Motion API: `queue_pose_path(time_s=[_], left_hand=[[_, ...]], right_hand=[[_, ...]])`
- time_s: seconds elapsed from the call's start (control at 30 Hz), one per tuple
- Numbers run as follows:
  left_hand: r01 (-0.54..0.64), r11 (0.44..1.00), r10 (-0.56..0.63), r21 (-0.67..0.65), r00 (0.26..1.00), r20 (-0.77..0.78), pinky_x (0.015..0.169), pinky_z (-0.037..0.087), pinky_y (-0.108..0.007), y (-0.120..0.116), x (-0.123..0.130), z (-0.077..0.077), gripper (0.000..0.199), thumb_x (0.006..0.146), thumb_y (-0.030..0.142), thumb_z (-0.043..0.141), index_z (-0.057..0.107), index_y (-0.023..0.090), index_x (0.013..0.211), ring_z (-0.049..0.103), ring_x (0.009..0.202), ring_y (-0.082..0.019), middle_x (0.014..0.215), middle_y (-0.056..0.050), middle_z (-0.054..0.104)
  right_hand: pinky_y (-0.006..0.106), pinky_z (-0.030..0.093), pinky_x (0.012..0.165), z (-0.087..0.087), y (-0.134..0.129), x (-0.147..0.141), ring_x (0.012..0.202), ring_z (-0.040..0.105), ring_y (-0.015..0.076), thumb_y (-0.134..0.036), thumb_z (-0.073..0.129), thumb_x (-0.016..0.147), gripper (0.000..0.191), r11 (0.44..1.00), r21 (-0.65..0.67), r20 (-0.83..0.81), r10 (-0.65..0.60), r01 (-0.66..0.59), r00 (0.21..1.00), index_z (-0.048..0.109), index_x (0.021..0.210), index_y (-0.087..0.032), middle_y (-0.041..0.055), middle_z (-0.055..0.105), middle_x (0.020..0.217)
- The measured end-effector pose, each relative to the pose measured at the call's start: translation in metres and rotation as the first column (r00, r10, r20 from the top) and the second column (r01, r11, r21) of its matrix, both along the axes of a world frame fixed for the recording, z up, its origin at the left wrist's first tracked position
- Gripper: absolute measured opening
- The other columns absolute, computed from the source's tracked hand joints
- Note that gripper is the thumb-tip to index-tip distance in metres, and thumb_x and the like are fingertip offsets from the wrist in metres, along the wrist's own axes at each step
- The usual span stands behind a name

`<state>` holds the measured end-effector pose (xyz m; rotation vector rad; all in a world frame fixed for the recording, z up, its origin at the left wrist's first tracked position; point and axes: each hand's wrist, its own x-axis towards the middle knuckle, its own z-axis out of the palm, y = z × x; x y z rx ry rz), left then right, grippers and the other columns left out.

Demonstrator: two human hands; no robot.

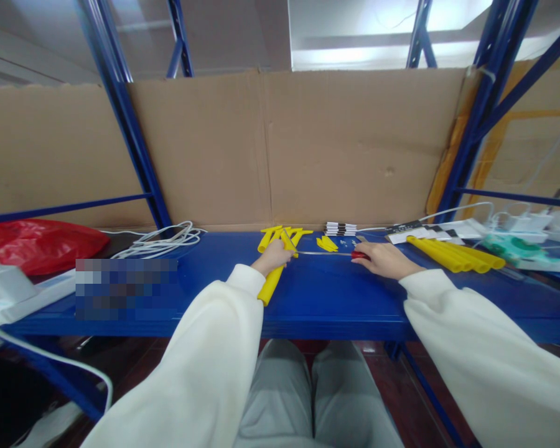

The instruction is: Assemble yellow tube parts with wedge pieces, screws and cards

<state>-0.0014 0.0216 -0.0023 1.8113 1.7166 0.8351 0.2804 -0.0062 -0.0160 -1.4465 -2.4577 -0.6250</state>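
Note:
My left hand (276, 256) is wrapped round a yellow tapered tube (271, 286), whose wide end points toward me over the blue shelf. A red-handled tool (359, 255) is gripped in my right hand (380, 258). Its thin metal shaft (324, 253) reaches left to the fingers of my left hand. Behind my left hand lie several smaller yellow cones (269, 236). Small flat yellow pieces (327, 244) lie between my hands, just beyond the shaft. A stack of black and white strips (340, 229) sits behind them.
Several yellow tubes (457, 254) lie at the right, near a green and white packet (513, 249) and white chargers. Coiled white cable (168, 241), a red bag (42, 242) and a white power strip (32, 298) are at the left. Cardboard (308, 149) stands behind the blue shelf (326, 311).

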Motion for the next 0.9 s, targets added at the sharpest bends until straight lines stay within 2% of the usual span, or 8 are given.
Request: queue_pose_path(time_s=[0.13, 0.33, 0.5, 0.73, 0.9], left_hand=[[-0.004, 1.0, 0.004, 0.001, 1.0, -0.006, 0.061, 0.055, -0.028, -0.0019, 0.0007, 0.0018, 0.027, 0.084, 0.012, 0.059, 0.053, 0.016, 0.058, 0.067, 0.064, -0.02, 0.053, -0.004, 0.055], [-0.003, 1.0, 0.003, -0.007, 1.0, -0.006, 0.06, 0.054, -0.027, -0.0017, 0.0008, 0.0017, 0.03, 0.083, 0.011, 0.06, 0.052, 0.017, 0.055, 0.067, 0.065, -0.02, 0.055, -0.005, 0.057], [-0.006, 1.0, 0.007, -0.012, 1.0, 0.021, 0.055, 0.051, -0.024, -0.0015, 0.0007, 0.0019, 0.031, 0.083, 0.01, 0.062, 0.051, 0.016, 0.054, 0.063, 0.057, -0.017, 0.051, -0.002, 0.053], [0.001, 1.0, 0.0, -0.021, 1.0, 0.028, 0.058, 0.053, -0.026, 0.0017, -0.0007, 0.0007, 0.027, 0.082, 0.011, 0.062, 0.054, 0.015, 0.057, 0.064, 0.06, -0.018, 0.053, -0.003, 0.054], [0.004, 1.0, -0.004, -0.008, 1.0, 0.027, 0.057, 0.052, -0.025, 0.001, -0.0008, 0.0002, 0.029, 0.082, 0.011, 0.063, 0.053, 0.016, 0.055, 0.064, 0.059, -0.018, 0.052, -0.003, 0.053]], right_hand=[[0.032, 0.047, 0.071, 0.0005, -0.0012, -0.001, 0.086, 0.07, 0.0264, -0.034, 0.044, 0.098, 0.028, 1.0, -0.025, -0.015, 0.015, -0.015, 1.0, 0.066, 0.099, -0.018, 0.0132, 0.074, 0.097], [0.028, 0.042, 0.061, -0.0011, -0.0003, 0.0011, 0.07, 0.066, 0.0214, -0.031, 0.052, 0.094, 0.014, 0.999, -0.028, -0.045, -0.023, 0.022, 0.999, 0.059, 0.098, -0.02, 0.0078, 0.072, 0.086], [0.029, 0.044, 0.066, -0.001, 0.0005, 0.0019, 0.08, 0.068, 0.0236, -0.032, 0.05, 0.095, 0.018, 1.0, 0.025, 0.012, 0.003, -0.003, 1.0, 0.063, 0.096, -0.019, 0.011, 0.073, 0.093], [0.031, 0.048, 0.07, -0.0013, 0.0005, 0.0002, 0.083, 0.07, 0.0238, -0.035, 0.045, 0.098, 0.028, 0.999, -0.028, -0.028, 0.019, -0.02, 0.999, 0.068, 0.097, -0.019, 0.0106, 0.074, 0.094], [0.029, 0.045, 0.064, -0.0006, -0.0019, -0.0002, 0.075, 0.068, 0.0225, -0.034, 0.052, 0.094, 0.018, 0.998, -0.055, -0.075, -0.006, 0.002, 0.997, 0.06, 0.1, -0.02, 0.0086, 0.073, 0.09]])
